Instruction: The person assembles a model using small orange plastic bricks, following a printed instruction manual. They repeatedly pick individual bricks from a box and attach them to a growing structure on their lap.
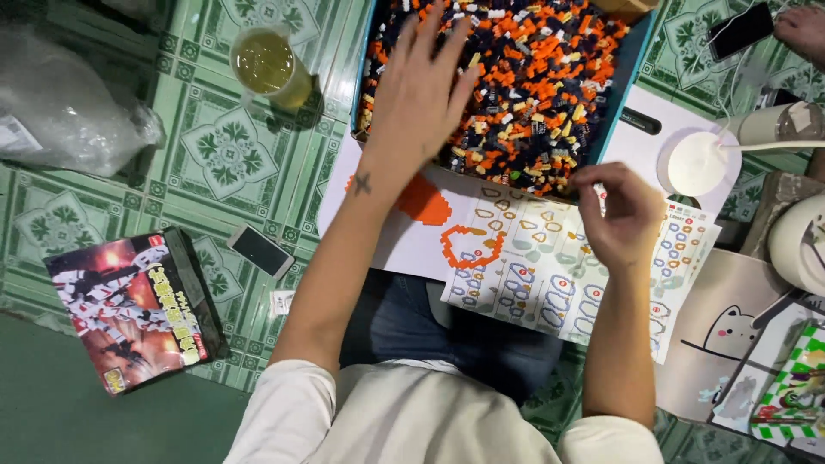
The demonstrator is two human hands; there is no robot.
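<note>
On floor, left hand [418, 94] spread flat, open, over loose small bricks [533, 86] in blue tray [632, 77]. Right hand [623, 215] pinched above instruction sheet [550, 275]; held piece cannot tell. Orange outline [468, 249] and orange patch [423, 202] built; most bricks unused.

Both arms bare from short white sleeves, reaching forward and away from the body. Left hand [418, 90] stretched farthest, palm down, fingers spread and slightly blurred, small dark mark on the forearm just below the wrist. Right hand [620, 215] nearer the body, curled loosely, fingertips pinched together toward the thumb, wrist bent inward.
</note>
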